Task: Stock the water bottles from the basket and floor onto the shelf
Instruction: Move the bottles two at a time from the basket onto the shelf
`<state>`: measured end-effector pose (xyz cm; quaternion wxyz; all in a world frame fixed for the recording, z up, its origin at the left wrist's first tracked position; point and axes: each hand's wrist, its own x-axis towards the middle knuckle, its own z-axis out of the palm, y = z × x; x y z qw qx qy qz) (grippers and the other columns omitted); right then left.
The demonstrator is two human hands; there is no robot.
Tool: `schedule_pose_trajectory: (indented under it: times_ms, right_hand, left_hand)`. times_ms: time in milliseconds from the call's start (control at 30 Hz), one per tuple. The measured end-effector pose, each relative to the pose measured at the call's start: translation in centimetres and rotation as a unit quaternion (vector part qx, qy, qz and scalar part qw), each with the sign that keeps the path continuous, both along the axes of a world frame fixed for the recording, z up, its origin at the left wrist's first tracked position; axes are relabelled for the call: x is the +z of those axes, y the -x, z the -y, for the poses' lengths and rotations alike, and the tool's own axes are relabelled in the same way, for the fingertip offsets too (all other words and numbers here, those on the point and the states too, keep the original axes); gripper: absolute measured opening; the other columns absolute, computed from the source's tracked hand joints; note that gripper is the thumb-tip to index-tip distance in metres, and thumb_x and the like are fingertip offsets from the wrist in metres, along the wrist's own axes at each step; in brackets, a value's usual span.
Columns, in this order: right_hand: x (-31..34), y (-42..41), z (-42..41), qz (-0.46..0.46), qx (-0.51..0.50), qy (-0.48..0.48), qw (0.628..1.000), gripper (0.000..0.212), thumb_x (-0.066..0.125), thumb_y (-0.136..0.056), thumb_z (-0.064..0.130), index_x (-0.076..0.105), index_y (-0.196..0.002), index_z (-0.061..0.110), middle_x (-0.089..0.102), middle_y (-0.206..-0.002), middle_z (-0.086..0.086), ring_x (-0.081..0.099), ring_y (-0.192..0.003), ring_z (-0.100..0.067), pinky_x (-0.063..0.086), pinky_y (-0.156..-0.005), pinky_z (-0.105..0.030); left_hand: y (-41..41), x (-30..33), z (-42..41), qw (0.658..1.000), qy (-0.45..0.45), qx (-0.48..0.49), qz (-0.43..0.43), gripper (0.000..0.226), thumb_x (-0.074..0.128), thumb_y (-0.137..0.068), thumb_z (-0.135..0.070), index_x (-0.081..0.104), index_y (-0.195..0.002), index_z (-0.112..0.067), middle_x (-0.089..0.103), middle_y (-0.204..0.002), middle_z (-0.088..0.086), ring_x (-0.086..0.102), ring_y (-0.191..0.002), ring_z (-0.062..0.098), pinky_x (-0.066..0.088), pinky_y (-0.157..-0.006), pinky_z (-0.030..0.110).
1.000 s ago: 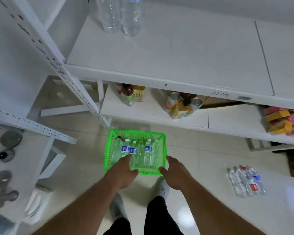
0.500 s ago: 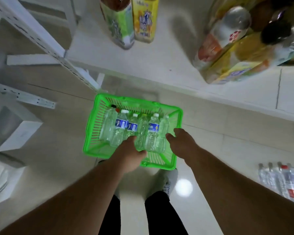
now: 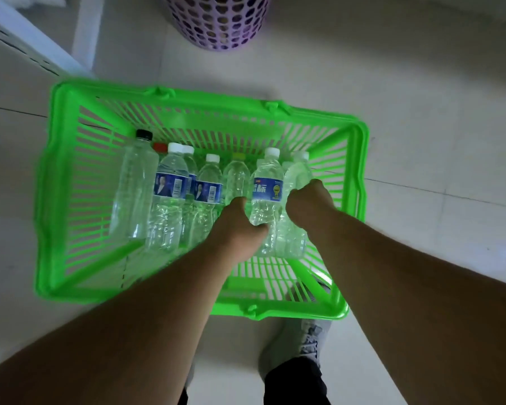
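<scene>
basket: bright green slatted plastic one, sitting on the pale tiled floor right in front of the person's feet, handles folded down on the rim.

bottles in the basket: a row of clear water bottles lying on their sides, caps pointing away from the person, packed side by side and touching. Far left is a black-capped bottle with no label, then two blue-labelled bottles next to each other, with at least one more tucked under them, hard to count.

left hand: down inside the basket, fingers curled round the unlabelled bottle with the yellowish cap, thumb lying against the neighbouring bottle with the blue and gold label. Looks clamped on, though the fingertips are hidden under the bottle.

right hand: also in the basket, wrapped round the rightmost bottle, knuckles up, close to the basket's right wall.

both bottles: not lifted as far as I can tell, they sit level with the rest of the row.

other stuff: a purple perforated bin stands on the floor beyond the basket, a white shelf upright runs along the top left, and a grey sneaker shows just below the basket's near rim.
</scene>
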<state>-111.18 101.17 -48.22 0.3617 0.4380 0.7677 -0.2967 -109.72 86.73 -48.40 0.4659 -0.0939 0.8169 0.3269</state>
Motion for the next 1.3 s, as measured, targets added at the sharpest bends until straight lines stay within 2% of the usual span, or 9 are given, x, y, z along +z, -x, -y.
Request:
schedule_pose_trajectory:
  times_ms: [133, 267, 367, 433, 633, 767, 967, 1133, 1300]
  right_hand:
    - [-1.5, 0.5, 1.0, -0.013, -0.042, -0.034, 0.998, 0.049, 0.055, -0.092, 0.018, 0.043, -0.136, 0.001, 0.049, -0.138, -0.020, 0.054, -0.122, -0.037, 0.050, -0.097, -0.036]
    - [-2.8, 1.3, 1.9, -0.016, -0.013, -0.016, 1.000, 0.049, 0.054, -0.096, 0.042, 0.052, -0.130, 0.006, 0.053, -0.132, -0.019, 0.057, -0.116, -0.035, 0.042, -0.083, -0.029]
    - [-4.7, 2.0, 1.7, -0.003, -0.014, -0.009, 1.000, 0.075, 0.060, -0.087, 0.061, 0.048, -0.134, 0.004, 0.053, -0.131, -0.019, 0.058, -0.113, -0.034, 0.048, -0.088, -0.033]
    - [-5.8, 2.2, 1.0, -0.013, -0.047, 0.015, 0.999, 0.078, 0.066, -0.083, 0.062, 0.050, -0.129, 0.002, 0.060, -0.117, -0.017, 0.060, -0.093, -0.029, 0.047, -0.072, -0.032]
    - [-5.6, 0.5, -0.2, -0.092, -0.048, 0.050, 0.993, 0.055, 0.071, -0.083, 0.054, 0.068, -0.102, 0.003, 0.064, -0.080, -0.010, 0.060, -0.067, -0.023, 0.040, -0.052, -0.026]
    - [-3.1, -0.6, 0.2, -0.124, -0.026, 0.082, 0.989, 0.037, 0.071, -0.086, 0.048, 0.072, -0.098, 0.012, 0.064, -0.071, 0.002, 0.060, -0.062, -0.014, 0.038, -0.051, -0.022]
    - [6.8, 0.2, 2.2, -0.196, 0.008, 0.091, 0.976, 0.036, 0.071, -0.085, 0.051, 0.069, -0.098, 0.017, 0.070, -0.083, -0.001, 0.063, -0.071, -0.017, 0.043, -0.056, -0.025]
    - [20.2, 1.7, 4.1, -0.270, 0.034, 0.083, 0.959, 0.040, 0.073, -0.081, 0.056, 0.064, -0.099, 0.022, 0.070, -0.085, 0.007, 0.066, -0.077, -0.012, 0.050, -0.068, -0.030]
    - [36.2, 1.6, 6.3, -0.341, 0.058, 0.091, 0.934, 0.028, 0.074, -0.084, 0.046, 0.066, -0.100, 0.024, 0.070, -0.080, 0.011, 0.061, -0.067, 0.006, 0.041, -0.057, -0.010]
  left_hand:
    - [0.1, -1.7, -0.1, 1.000, 0.001, 0.014, 0.018, 0.080, 0.070, -0.088, -0.036, 0.026, -0.153, -0.019, 0.038, -0.156, 0.005, 0.050, -0.064, -0.003, 0.037, -0.045, 0.007]
    - [0.7, -3.1, 1.3, 0.998, 0.036, 0.048, 0.030, 0.089, 0.076, -0.081, -0.044, 0.029, -0.152, -0.016, 0.040, -0.154, 0.007, 0.058, -0.120, 0.019, 0.040, -0.070, 0.013]
    - [1.1, -4.3, 2.1, 0.998, 0.047, 0.035, 0.029, 0.089, 0.077, -0.078, -0.050, 0.035, -0.149, -0.015, 0.044, -0.152, 0.008, 0.052, -0.130, 0.026, 0.044, -0.092, 0.025]
    - [1.1, -4.8, 2.0, 0.998, 0.052, 0.010, 0.041, 0.094, 0.077, -0.076, -0.055, 0.036, -0.148, -0.010, 0.044, -0.152, 0.011, 0.050, -0.133, 0.029, 0.042, -0.104, 0.032]
    - [0.9, -4.8, 1.8, 0.996, 0.060, 0.029, 0.053, 0.080, 0.078, -0.079, -0.040, 0.042, -0.142, -0.006, 0.050, -0.144, 0.010, 0.056, -0.106, 0.018, 0.043, -0.078, 0.024]
    - [0.3, -1.9, 3.5, 0.996, 0.019, 0.078, 0.041, 0.079, 0.080, -0.078, -0.036, 0.043, -0.143, -0.010, 0.061, -0.124, -0.003, 0.057, -0.111, 0.021, 0.045, -0.082, 0.020]
    - [0.8, 7.7, 6.8, 0.991, -0.007, 0.128, -0.027, 0.050, 0.083, -0.065, -0.044, 0.065, -0.102, -0.015, 0.072, -0.101, 0.009, 0.068, -0.089, 0.020, 0.055, -0.078, 0.041]
    - [1.0, 19.1, 9.5, 0.977, -0.061, 0.187, -0.080, 0.049, 0.080, -0.053, -0.050, 0.066, -0.097, -0.033, 0.075, -0.092, -0.001, 0.071, -0.089, 0.021, 0.057, -0.084, 0.045]
    - [1.1, 32.9, 12.1, 0.965, -0.118, 0.187, -0.139, 0.047, 0.080, -0.057, -0.042, 0.067, -0.100, -0.027, 0.076, -0.092, -0.002, 0.072, -0.089, 0.019, 0.056, -0.087, 0.044]
